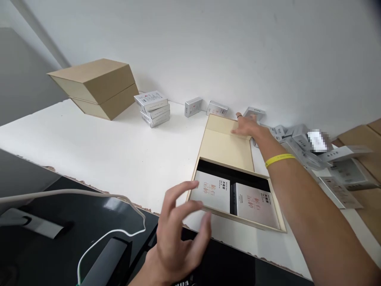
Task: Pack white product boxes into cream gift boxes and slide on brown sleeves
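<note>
An open cream gift box [235,220] lies on the white table with its lid [226,149] folded back toward the wall. Inside, a white-silver carton [212,192] and a second printed carton [256,204] lie side by side, with a black strip behind them. My left hand [181,230] is at the box's front left corner, fingers curved and apart, holding nothing. Over the lid's far right corner reaches my right hand [248,126], thumb and fingers spread. Just behind it is a small silver carton [255,113]; whether the fingers touch it is unclear.
Two tan boxes [110,93] are stacked at the back left, beside a stack of silver cartons [153,107]. Single cartons [193,107] stand along the wall. A pile of silver cartons [300,149] fills the right. A white cable [113,194] crosses the dark surface at front left.
</note>
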The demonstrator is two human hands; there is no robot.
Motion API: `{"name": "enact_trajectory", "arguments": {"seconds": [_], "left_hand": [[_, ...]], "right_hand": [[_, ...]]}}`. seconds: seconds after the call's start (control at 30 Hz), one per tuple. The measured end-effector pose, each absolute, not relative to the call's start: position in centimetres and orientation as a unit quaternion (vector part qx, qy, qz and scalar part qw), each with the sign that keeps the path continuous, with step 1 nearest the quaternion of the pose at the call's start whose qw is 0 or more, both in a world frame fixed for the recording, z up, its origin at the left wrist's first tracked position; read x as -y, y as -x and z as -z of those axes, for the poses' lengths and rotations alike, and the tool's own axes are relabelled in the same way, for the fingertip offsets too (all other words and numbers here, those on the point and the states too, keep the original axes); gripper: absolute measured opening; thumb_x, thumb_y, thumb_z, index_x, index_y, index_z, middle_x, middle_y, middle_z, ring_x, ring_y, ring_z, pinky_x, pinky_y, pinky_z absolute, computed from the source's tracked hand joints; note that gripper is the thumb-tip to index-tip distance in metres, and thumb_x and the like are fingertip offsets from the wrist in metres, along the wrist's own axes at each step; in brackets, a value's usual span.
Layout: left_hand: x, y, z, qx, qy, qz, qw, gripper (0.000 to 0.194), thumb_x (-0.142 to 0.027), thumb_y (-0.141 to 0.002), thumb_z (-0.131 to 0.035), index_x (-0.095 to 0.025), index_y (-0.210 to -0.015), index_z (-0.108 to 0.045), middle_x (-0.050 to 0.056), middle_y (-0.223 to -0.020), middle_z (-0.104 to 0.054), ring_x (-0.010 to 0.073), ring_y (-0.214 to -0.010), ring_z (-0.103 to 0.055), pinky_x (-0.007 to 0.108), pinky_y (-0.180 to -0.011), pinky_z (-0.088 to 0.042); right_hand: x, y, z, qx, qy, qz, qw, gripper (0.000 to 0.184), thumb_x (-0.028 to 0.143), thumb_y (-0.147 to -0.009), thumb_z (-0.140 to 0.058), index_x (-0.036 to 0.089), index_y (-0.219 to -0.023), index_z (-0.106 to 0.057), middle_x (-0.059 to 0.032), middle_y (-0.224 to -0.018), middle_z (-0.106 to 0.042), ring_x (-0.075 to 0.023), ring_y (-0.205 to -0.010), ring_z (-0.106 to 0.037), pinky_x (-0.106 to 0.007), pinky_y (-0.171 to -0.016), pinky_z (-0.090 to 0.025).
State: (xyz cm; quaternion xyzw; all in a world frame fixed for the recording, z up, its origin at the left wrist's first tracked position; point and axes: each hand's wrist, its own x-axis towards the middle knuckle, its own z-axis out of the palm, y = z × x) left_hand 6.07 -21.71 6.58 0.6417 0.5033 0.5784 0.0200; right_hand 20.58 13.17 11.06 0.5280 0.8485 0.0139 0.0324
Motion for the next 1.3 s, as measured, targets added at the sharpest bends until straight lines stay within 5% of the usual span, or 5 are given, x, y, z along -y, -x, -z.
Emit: {"name": "enact_trajectory", "arguments": {"seconds": [0.33,0.43,0.73,0.93,1.3], "left_hand": [[22.5,-7.3,-5.4,-0.472,-0.482,-0.738,-0.041,0.011,-0.021,-0.093,-0.056,-0.024,-0.103,-0.056,0.007,-0.095,-0.053,0.0279,-0.102,-0.061,0.049,-0.081,-0.057],[22.9,-7.0,-4.6,-0.502,-0.458,-0.73,-0.067,0.014,-0.028,-0.087,-0.057,-0.027,-0.1,-0.053,0.007,-0.095,-0.052,0.0283,-0.099,-0.059,0.047,-0.073,-0.055],[22.0,-6.0,-3.0,-0.569,-0.563,-0.594,0.081,0.048,-0.02,-0.091,-0.066,-0.028,-0.13,-0.04,0.014,-0.143,-0.045,0.0337,-0.139,-0.047,0.062,-0.108,-0.048],[20.4,-4.1,-3.2,-0.574,-0.632,-0.507,0.116,0.069,-0.028,-0.09,-0.073,-0.025,-0.145,-0.032,0.021,-0.158,-0.032,0.039,-0.149,-0.037,0.07,-0.115,-0.042],[22.4,-4.9,-1.8,-0.542,-0.691,-0.454,-0.152,0.012,-0.015,-0.083,-0.064,-0.023,-0.09,-0.06,0.01,-0.121,-0.066,0.0356,-0.113,-0.064,0.059,-0.089,-0.054]], "right_hand": [[0.2,-26.0,-19.0,-0.899,-0.427,-0.09,-0.012,0.044,0.033,-0.107,-0.029,0.013,-0.107,-0.068,-0.0105,-0.113,-0.067,-0.0244,-0.108,-0.06,-0.044,-0.095,-0.043],[9.9,-29.9,-16.9,-0.939,-0.245,-0.196,-0.139,0.016,0.026,-0.099,-0.055,0.029,-0.106,-0.07,-0.0067,-0.1,-0.073,-0.028,-0.1,-0.063,-0.05,-0.091,-0.051],[21.2,-34.6,-3.9,-0.868,-0.38,-0.193,-0.256,0.064,0.014,-0.075,-0.085,0.023,-0.133,-0.058,-0.013,-0.131,-0.061,-0.0305,-0.112,-0.063,-0.053,-0.097,-0.056],[19.1,-32.1,-3.3,-0.815,-0.523,-0.101,-0.228,0.09,0.031,-0.089,-0.077,0.032,-0.157,-0.018,-0.0208,-0.159,-0.026,-0.0436,-0.143,-0.034,-0.065,-0.109,-0.043],[19.8,-31.2,-2.0,-0.822,-0.505,-0.033,-0.261,0.076,0.029,-0.093,-0.07,0.035,-0.15,-0.02,-0.0166,-0.151,-0.03,-0.038,-0.145,-0.034,-0.063,-0.114,-0.041]]}}
